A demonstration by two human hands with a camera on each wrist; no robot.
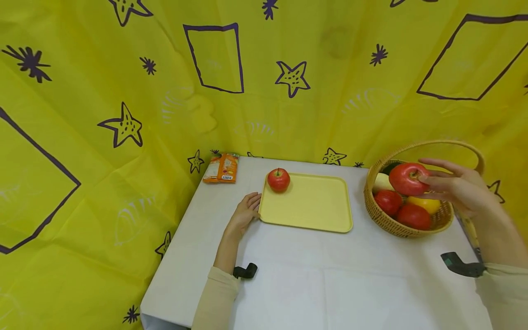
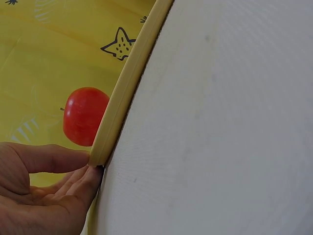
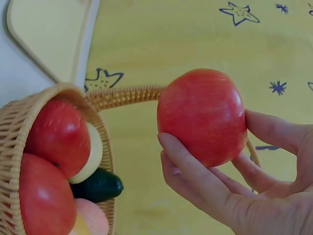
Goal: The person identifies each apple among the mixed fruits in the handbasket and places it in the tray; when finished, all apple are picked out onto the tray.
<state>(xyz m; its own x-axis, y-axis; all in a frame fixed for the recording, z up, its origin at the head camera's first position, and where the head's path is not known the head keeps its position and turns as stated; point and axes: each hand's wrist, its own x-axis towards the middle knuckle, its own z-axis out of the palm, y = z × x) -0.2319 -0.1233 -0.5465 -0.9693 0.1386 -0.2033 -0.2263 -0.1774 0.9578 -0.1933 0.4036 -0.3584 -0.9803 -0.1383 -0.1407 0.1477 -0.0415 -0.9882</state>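
Note:
My right hand (image 1: 466, 185) holds a large red apple (image 1: 408, 178) over the wicker basket (image 1: 387, 224), thumb on one side and fingers round the other in the right wrist view. Another red apple (image 1: 278, 180) stands stem up in the far left corner of a pale yellow tray (image 1: 313, 201). At the tray's left edge is my left hand (image 1: 244, 214). The left wrist view shows its thumb (image 2: 63, 157) on the rim and its fingers below, pinching the near corner.
Inside the basket lie more red fruits (image 1: 414, 216), a yellow one (image 1: 426, 204), a whitish one (image 1: 382, 182) and a dark green piece (image 3: 98, 186). Its tall handle (image 1: 437, 142) arches behind my right hand. An orange snack packet (image 1: 221, 168) lies at the white table's back left corner.

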